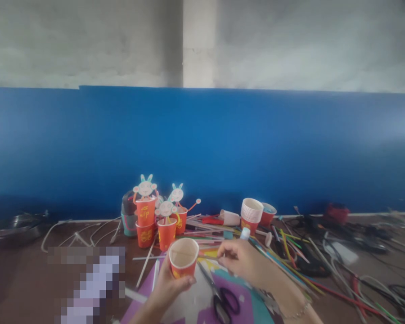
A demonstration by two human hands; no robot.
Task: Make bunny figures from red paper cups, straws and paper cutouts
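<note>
My left hand (pixel 168 288) is wrapped round a red paper cup (pixel 185 269), its open mouth tilted toward me. Right of the cup, my right hand (pixel 245 260) pinches the end of a thin stick (pixel 207 256) that reaches to the cup's rim. Another length of thin stick (pixel 148 258) shows left of the cup; whether the two are one piece I cannot tell. Below my right hand, black-handled scissors (pixel 222 300) lie on a colourful purple and white sheet (pixel 195 301). A glue stick (pixel 245 233) stands just behind that hand.
Red cups with paper rabbit figures (pixel 166 209) stand at the back left. Behind my right hand is a stack of paper cups (pixel 251 211). Coloured sticks (pixel 286 247) and tangled cables (pixel 371 265) spread to the right. A blue panel (pixel 202 144) closes off the back.
</note>
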